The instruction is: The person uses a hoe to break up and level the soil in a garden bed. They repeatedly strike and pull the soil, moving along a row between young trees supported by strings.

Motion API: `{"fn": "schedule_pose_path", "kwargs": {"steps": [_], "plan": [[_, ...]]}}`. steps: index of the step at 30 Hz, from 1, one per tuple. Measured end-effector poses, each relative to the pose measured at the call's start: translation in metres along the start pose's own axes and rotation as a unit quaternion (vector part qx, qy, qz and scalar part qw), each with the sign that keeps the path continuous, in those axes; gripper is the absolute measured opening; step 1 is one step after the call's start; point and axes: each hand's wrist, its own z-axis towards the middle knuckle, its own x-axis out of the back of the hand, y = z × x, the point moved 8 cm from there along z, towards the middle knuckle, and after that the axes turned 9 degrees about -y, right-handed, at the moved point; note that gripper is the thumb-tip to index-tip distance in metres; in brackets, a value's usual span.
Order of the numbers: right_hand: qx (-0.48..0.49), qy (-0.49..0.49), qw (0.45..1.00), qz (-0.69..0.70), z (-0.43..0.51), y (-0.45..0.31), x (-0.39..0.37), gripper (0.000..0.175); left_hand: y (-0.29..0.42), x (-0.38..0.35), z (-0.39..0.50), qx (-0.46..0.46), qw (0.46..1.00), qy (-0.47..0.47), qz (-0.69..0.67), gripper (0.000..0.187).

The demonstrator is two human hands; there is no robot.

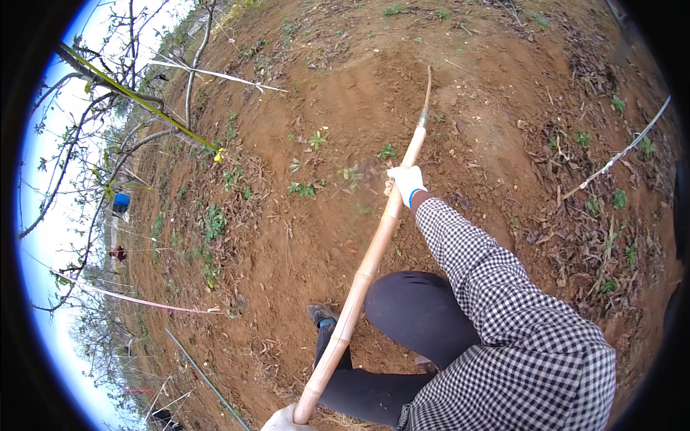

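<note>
A long bamboo pole (364, 275) runs slantwise up the view, with a metal socket (423, 117) and a thin, curved, brown tool head (429, 86) at its far end, over bare reddish soil. Around the upper part of the pole is my right hand (405, 182), in a white glove, below a black-and-white checkered sleeve. Cut by the bottom edge of the view, my left hand (287, 420), also in a pale glove, grips the near end. The tool head's exact shape cannot be told. My dark-trousered knee (420, 312) and a shoe (322, 313) are beside the pole.
Tree branches (135, 145) reach in from the left, with a yellow strap (140, 99) and a white cord (215, 74) tied out. A pink-white strap (145, 305), a green line (205, 377) and a white cord (620, 153) cross low. Farther off is a blue container (121, 202).
</note>
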Motion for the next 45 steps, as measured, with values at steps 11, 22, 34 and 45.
{"fn": "schedule_pose_path", "kwargs": {"steps": [11, 22, 34, 45], "plan": [[-0.065, -0.032, 0.997, 0.019, -0.181, 0.093, 0.004, 0.025, -0.12, -0.001, -0.186, 0.263, 0.949, 0.159, -0.073, 0.036], [0.021, -0.038, 0.999, -0.002, -0.123, 0.002, 0.011, 0.021, -0.097, -0.076, -0.045, 0.114, 0.98, 0.131, -0.094, 0.041], [0.045, -0.077, 0.986, -0.141, 0.032, -0.14, 0.049, 0.034, 0.268, -0.205, 0.286, -0.144, 0.987, -0.075, -0.021, 0.049], [0.0, -0.07, 0.983, -0.168, 0.064, -0.117, 0.064, 0.017, 0.244, -0.186, 0.262, -0.075, 0.942, 0.101, 0.311, 0.055]]}}
